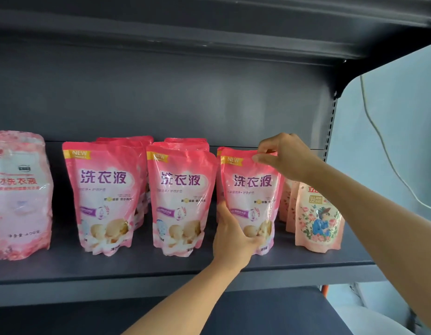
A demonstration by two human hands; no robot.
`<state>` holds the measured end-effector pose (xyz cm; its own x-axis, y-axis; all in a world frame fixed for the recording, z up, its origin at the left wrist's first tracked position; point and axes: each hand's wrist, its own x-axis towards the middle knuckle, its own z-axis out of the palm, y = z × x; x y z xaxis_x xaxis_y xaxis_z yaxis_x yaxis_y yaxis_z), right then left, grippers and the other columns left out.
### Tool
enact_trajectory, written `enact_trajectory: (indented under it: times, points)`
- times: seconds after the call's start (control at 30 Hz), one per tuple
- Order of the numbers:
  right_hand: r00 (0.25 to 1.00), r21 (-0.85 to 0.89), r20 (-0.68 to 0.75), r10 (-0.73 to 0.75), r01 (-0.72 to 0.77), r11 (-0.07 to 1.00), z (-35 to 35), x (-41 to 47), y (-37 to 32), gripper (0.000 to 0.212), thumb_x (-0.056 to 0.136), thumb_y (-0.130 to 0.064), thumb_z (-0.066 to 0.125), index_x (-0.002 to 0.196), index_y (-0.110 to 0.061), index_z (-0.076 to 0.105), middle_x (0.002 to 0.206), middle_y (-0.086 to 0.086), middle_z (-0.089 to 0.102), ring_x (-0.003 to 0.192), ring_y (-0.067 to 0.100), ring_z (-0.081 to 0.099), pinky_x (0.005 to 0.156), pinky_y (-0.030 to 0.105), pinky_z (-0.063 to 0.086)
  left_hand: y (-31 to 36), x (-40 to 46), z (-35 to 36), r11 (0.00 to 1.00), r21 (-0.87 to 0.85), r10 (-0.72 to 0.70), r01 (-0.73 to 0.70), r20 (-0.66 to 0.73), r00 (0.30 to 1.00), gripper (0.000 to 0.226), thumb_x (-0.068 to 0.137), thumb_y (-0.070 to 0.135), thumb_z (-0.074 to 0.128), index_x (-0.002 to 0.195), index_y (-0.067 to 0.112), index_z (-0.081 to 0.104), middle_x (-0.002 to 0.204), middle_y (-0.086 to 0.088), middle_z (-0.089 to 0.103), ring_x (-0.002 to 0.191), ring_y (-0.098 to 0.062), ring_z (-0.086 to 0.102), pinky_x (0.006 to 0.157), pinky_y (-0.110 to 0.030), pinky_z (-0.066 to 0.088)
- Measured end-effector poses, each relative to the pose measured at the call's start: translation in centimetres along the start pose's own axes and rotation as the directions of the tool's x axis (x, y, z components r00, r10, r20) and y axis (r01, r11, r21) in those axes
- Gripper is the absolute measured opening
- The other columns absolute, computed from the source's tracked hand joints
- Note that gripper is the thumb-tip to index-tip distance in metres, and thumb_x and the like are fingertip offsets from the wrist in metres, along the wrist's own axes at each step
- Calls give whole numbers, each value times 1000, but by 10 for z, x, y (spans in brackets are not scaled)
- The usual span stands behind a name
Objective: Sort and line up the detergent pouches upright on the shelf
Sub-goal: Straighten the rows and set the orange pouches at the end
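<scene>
Two hands, fingers [259, 158] pinching pouch [252, 189] top

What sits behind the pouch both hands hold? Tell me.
Behind the held pouch, one more pink pouch's top edge peeks out at its left. Anything further back is covered.

Both hands [231, 235] [285, 155] forward, fingers [262, 151] curled.

Two bare forearms are showing here, no sleeves reaching them, and both hands, left hand [230, 240] and right hand [285, 155], are going gloveless.
</scene>
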<state>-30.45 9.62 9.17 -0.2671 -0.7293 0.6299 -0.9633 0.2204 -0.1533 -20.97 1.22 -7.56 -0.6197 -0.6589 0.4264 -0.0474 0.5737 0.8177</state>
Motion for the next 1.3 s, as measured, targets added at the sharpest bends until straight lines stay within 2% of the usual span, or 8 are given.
enact_trajectory:
  times: [0.13, 0.3, 0.47, 0.83, 0.93, 1.07, 1.13, 1.3]
  points:
    - [999, 8, -35, 31, -31, 999, 5, 9, 6, 24, 90, -22, 62, 68, -12, 60, 63, 9, 58, 53, 11, 43, 59, 25, 40, -2, 3, 4, 1000, 26, -8, 9, -24, 1000, 97, 51, 29, 80, 126, 24, 18, 121, 2, 49, 104, -21, 56, 79, -42, 56]
    - [996, 6, -41, 78, -78, 997, 15, 20, 14, 25, 89, -26, 63, 65, -20, 57, 57, -4, 51, 55, 9, 44, 66, 35, 50, -7, 4, 5, 1000, 20, -24, 24, -12, 1000, 89, 51, 31, 80, 113, 35, 17, 114, 5, 52, 99, -18, 58, 77, -41, 57]
    - [994, 55, -60, 88, -85, 995, 16, 17, 17, 22, 87, -30, 65, 70, -16, 64, 55, -6, 50, 51, 6, 41, 62, 29, 44, -8, 2, 3, 1000, -13, -13, 13, 5, 1000, 88, 49, 33, 79, 111, 37, 16, 112, 7, 52, 99, -15, 58, 77, -37, 57]
    - [991, 43, -44, 129, -127, 991, 13, 12, 14, 19, 88, -34, 62, 74, -23, 66, 80, -2, 68, 83, 19, 61, 81, 43, 53, -8, -1, -11, 999, -2, 44, -44, 98, 994, 100, 56, 31, 81, 133, 28, 17, 122, 8, 51, 110, -10, 55, 88, -31, 55]
    - [992, 63, -62, 109, -106, 992, 10, 7, 8, 21, 90, -31, 60, 85, -13, 70, 89, -1, 71, 88, 19, 63, 84, 40, 52, -1, -8, -20, 996, 29, 86, -90, 101, 991, 106, 65, 25, 80, 143, 24, 9, 130, 10, 43, 117, -7, 47, 97, -25, 47]
    - [989, 30, -144, 28, -24, 999, 5, 4, -7, 23, 90, -29, 59, 104, -11, 66, 106, 0, 66, 102, 16, 59, 90, 29, 45, 11, -26, -41, 984, 85, 149, -158, 101, 984, 101, 75, 24, 76, 146, 25, 4, 130, 14, 36, 116, 2, 40, 92, -7, 35]
    - [988, 17, -157, -7, 10, 1000, 4, 5, -19, 28, 90, -30, 59, 111, -12, 63, 114, 0, 64, 109, 16, 56, 91, 24, 40, 14, -34, -56, 969, 127, 207, -211, 46, 977, 93, 78, 27, 74, 144, 27, 8, 125, 17, 35, 112, 6, 39, 88, -5, 34]
    - [994, 37, -78, -81, 84, 996, 13, 17, -56, 36, 87, -32, 65, 118, -15, 61, 122, -2, 61, 114, 14, 55, 94, 22, 39, 7, -32, -100, 939, 233, 312, -253, -265, 913, 81, 71, 15, 79, 134, 23, 29, 121, 13, 34, 120, -10, 39, 100, -33, 44]
